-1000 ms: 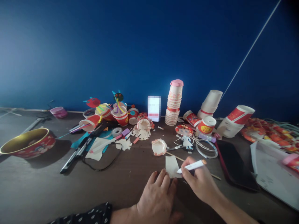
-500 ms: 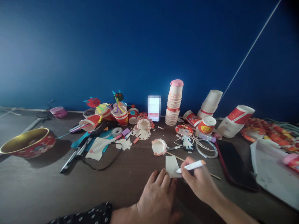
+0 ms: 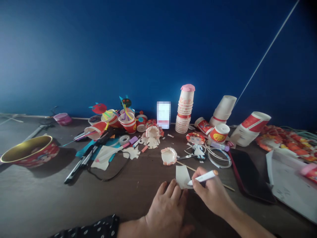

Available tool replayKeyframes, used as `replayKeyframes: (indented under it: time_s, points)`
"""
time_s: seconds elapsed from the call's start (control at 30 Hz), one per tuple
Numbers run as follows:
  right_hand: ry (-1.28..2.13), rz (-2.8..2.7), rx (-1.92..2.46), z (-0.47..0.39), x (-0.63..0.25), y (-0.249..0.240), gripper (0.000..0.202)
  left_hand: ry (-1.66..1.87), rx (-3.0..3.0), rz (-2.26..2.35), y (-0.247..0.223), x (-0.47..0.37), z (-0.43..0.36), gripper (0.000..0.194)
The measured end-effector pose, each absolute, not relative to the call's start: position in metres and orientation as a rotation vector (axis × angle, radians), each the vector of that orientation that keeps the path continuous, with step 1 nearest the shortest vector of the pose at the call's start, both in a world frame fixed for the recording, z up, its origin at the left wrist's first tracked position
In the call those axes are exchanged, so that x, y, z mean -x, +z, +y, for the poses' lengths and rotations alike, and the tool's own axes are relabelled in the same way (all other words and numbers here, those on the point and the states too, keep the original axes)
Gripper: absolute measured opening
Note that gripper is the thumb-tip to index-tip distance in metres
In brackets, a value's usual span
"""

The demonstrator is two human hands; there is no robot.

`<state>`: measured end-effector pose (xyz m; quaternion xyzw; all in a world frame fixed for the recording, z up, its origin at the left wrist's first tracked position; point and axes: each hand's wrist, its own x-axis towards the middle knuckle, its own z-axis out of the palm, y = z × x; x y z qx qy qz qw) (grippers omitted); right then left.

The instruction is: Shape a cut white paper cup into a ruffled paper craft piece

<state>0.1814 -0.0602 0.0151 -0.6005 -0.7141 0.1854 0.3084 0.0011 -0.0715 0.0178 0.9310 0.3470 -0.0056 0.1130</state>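
A white marker (image 3: 204, 177) with an orange end is pinched in my right hand (image 3: 210, 191). Its tip touches the lower right part of a small cream piece of paper (image 3: 182, 176). My left hand (image 3: 167, 205) lies flat on the table, its fingertips at the paper's lower edge. Just beyond the paper is a white paper cup piece (image 3: 168, 156) with a curled, reddish rim. A thin wooden stick (image 3: 228, 187) runs partly hidden behind my right hand. Behind it lies a small paper doll figure (image 3: 198, 150).
A tall stack of paper cups (image 3: 184, 110) stands at the back, beside a bright, blurred-out screen (image 3: 163, 115). To the right lie a dark phone (image 3: 250, 175) and white sheets (image 3: 292, 188). A gold-lined bowl (image 3: 31, 155) and a utility knife (image 3: 78, 168) are at left.
The marker's tip has shifted very slightly on the paper. My left hand keeps its place, and nothing else has visibly moved.
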Motion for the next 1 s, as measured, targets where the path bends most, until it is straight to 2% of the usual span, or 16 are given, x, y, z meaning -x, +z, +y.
replayKeyframes:
  time_s: [1.0]
  points:
    - [0.563, -1.877, 1.615, -0.0605, -0.1825, 0.0163, 0.013, -0.019, -2.722, 1.034, 0.0147, -0.0014, -0.0718, 0.074]
